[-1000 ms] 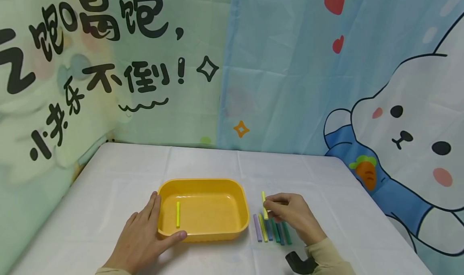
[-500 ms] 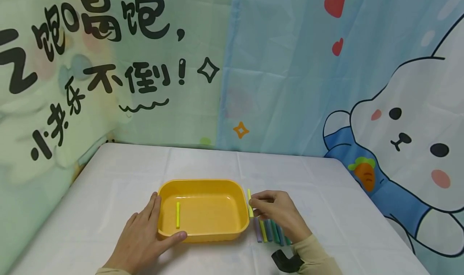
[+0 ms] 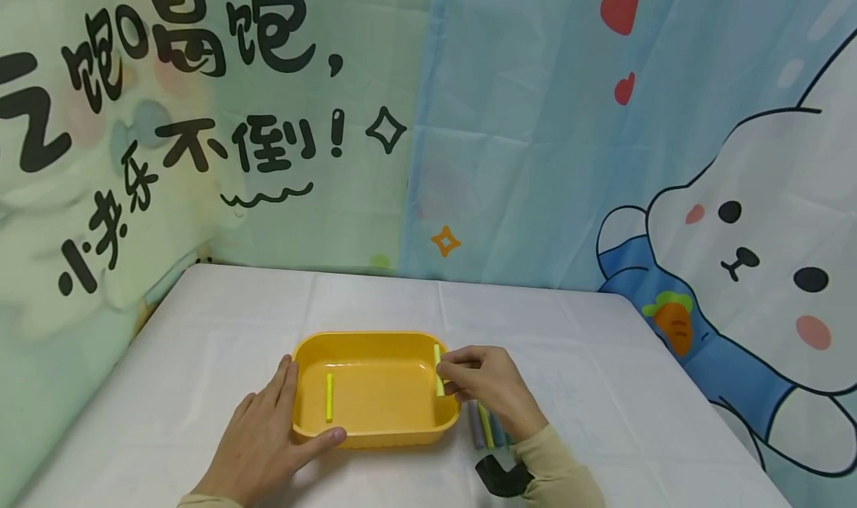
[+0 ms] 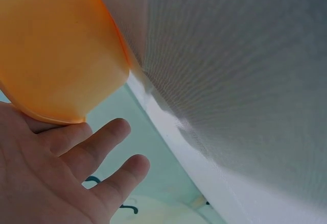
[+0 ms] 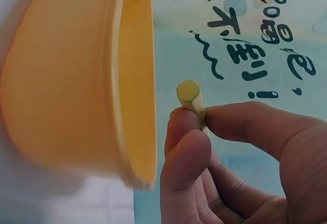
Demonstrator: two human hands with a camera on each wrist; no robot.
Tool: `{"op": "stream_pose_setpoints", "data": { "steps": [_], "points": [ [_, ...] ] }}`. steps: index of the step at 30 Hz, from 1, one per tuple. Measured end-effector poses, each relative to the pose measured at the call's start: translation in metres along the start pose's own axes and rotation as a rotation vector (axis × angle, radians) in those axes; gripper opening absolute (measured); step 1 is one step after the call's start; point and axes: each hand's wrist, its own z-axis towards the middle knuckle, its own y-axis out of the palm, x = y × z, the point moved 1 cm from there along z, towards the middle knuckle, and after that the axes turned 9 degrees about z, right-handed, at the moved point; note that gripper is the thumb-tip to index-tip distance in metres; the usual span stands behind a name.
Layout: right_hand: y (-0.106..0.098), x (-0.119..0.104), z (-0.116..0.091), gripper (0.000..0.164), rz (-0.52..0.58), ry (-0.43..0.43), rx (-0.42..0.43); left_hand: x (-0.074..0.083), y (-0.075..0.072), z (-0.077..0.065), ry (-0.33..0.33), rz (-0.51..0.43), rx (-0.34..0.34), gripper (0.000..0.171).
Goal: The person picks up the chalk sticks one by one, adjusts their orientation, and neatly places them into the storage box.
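My right hand point(image 3: 492, 385) pinches a yellow six-sided stick point(image 3: 438, 370) between thumb and fingertips, holding it upright over the right rim of a yellow tray point(image 3: 375, 439). In the right wrist view the flat end of the stick point(image 5: 189, 90) points up beside the tray wall point(image 5: 61, 81). Straight fingers of my left hand point(image 3: 261, 437) lie along the tray's left side, its thumb at the front rim. The left wrist view has this hand point(image 4: 66, 163) touching the tray wall point(image 4: 61, 40), fingers spread. Inside the tray, toward the left, lies another yellow stick point(image 3: 329, 398).
Right of the tray, partly hidden by the right hand, is a row of sticks: purple point(image 3: 476, 426), yellow point(image 3: 486, 426) and blue-grey point(image 3: 497, 429) ones show. A white cloth point(image 3: 375, 300) covers the table. Printed curtains point(image 3: 522, 158) stand behind it.
My right hand has moved left with the yellow stick, from above the row of sticks to the tray's right rim. My left hand and the tray have stayed in place.
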Motion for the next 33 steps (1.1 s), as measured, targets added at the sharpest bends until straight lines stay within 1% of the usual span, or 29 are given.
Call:
{"op": "stream_pose_setpoints", "data": {
  "steps": [3,10,16,24,29,33],
  "points": [
    [0.008,0.0,0.001,0.025,0.004,-0.016,-0.015,0.0,-0.001,0.0,0.001,0.002,0.004,0.119],
    [0.022,0.003,0.002,0.027,-0.019,-0.027,-0.035,0.001,0.001,0.001,-0.013,-0.006,-0.027,0.12],
    [0.033,0.006,0.003,0.029,-0.012,-0.065,-0.067,0.0,0.001,0.001,-0.024,-0.013,-0.039,0.121],
    [0.056,0.007,0.002,0.028,-0.015,-0.083,-0.091,-0.001,0.0,0.002,-0.034,-0.012,-0.05,0.122],
    [0.069,0.009,0.003,0.026,-0.046,-0.085,-0.081,0.0,-0.001,0.002,-0.021,-0.014,-0.028,0.121],
    [0.078,0.012,0.006,0.023,-0.063,-0.058,-0.065,0.0,-0.002,0.001,-0.014,-0.012,-0.025,0.119]
  ]
}}
